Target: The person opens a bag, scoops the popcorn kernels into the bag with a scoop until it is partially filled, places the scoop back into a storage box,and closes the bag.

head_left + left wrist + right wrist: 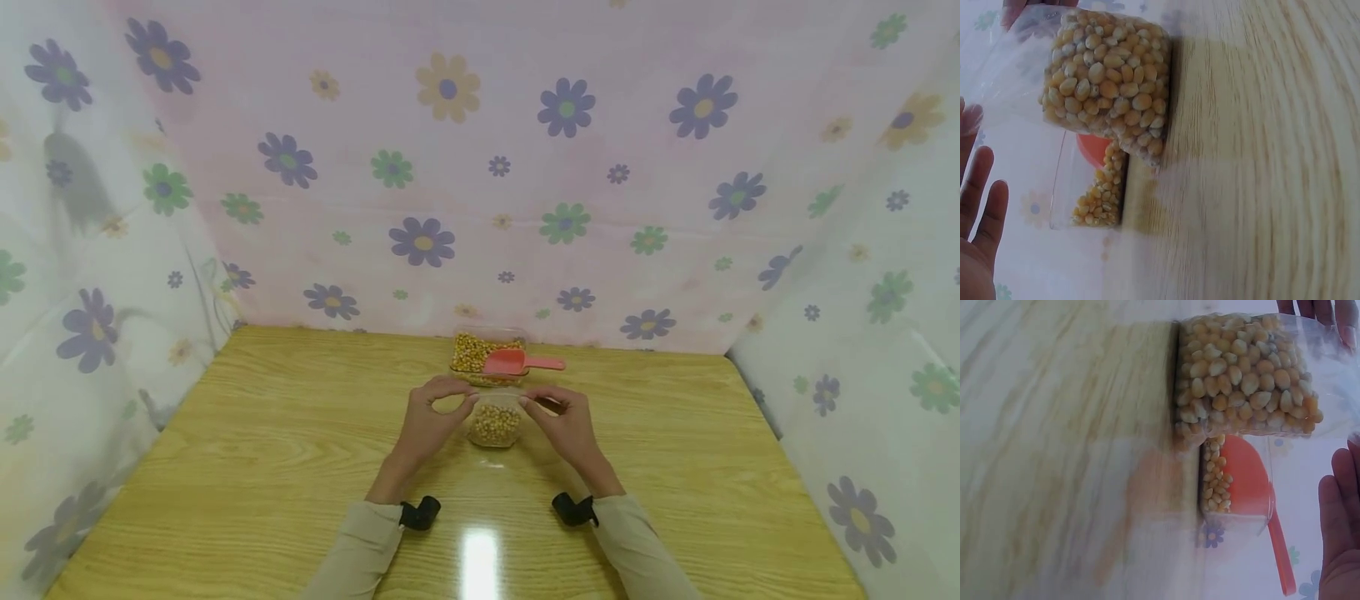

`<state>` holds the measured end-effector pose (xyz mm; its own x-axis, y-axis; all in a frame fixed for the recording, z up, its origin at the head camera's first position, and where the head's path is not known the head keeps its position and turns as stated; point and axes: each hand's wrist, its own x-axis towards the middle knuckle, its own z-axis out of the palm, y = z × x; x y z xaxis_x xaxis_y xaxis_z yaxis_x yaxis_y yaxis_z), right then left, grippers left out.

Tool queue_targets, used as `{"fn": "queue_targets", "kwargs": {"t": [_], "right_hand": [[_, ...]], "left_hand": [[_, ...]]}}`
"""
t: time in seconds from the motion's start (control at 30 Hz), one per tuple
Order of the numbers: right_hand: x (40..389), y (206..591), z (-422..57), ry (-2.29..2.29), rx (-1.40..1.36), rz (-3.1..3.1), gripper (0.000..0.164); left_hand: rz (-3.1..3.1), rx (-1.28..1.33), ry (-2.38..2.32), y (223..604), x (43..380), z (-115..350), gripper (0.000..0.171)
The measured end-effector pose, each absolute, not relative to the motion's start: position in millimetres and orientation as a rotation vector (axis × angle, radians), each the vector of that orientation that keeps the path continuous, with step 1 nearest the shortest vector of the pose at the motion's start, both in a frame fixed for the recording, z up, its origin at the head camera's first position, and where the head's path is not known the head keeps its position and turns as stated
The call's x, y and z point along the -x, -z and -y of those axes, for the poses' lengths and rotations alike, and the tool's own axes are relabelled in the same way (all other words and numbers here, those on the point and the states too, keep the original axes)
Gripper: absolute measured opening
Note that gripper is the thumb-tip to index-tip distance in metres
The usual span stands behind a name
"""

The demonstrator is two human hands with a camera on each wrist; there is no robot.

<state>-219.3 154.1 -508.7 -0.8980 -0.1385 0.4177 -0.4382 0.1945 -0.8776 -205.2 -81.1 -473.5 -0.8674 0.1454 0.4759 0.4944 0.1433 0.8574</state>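
Observation:
A clear plastic bag [495, 423] with corn kernels in its lower part stands upright on the table. My left hand [437, 419] pinches its top edge at the left between thumb and forefinger. On the opposite side, my right hand [564, 419] pinches the same edge. The kernels [1107, 75] fill a blocky lump in the left wrist view, with slack clear film above them. Loosely spread, the other fingers [1336, 506] of my right hand show beside the film in the right wrist view.
Just behind the bag stands a clear container [453, 375] of corn kernels. A red scoop [510, 361] lies in it, its handle sticking out over the right side. Flowered cloth [480, 192] rises along the back and sides of the wooden table [285, 450].

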Motion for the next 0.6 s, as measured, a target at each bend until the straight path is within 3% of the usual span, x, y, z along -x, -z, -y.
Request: {"fn": "queue_targets", "kwargs": {"t": [0.4, 0.6], "right_hand": [[222, 511, -147, -1.79, -0.585, 2.189, 0.007], [216, 507, -152, -1.777, -0.557, 2.269, 0.016]], "left_hand": [[2.168, 0.615, 1.767, 507, 221, 75, 0.007], [2.31, 0.627, 1.754, 504, 216, 80, 0.023]]}}
